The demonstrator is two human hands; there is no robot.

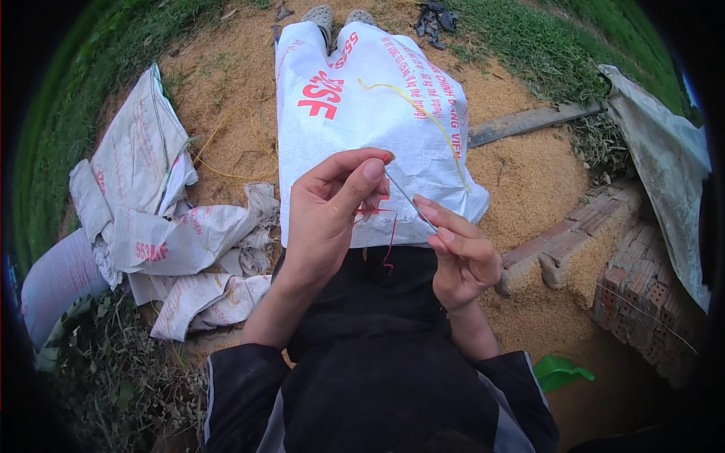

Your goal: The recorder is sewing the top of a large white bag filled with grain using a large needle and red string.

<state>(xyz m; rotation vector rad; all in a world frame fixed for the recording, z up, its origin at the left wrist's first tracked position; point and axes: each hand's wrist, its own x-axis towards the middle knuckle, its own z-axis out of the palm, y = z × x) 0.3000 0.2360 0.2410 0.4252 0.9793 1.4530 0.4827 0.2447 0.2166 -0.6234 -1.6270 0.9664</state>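
My right hand (pixel 462 260) pinches a long thin metal needle (pixel 408 198) between thumb and fingers, the needle slanting up and left. Its far end reaches the fingertips of my left hand (pixel 326 211), which are closed together. A red thread (pixel 392 240) hangs in a curl beneath the left fingers and seems held by them; whether it passes through the needle is too small to tell. Under both hands a white woven sack (pixel 385 136) with red print lies spread over my legs. Loose yellow string (pixel 423 109) trails across it.
Crumpled white sacks (pixel 185 238) lie at the left, beside another yellow string (pixel 219 172). Brown husks (pixel 521 170) cover the ground. At the right are stacked bricks (pixel 642 291), a wooden plank (pixel 529 124) and a pale sheet (pixel 661 166). Grey clogs (pixel 321 19) show beyond the sack.
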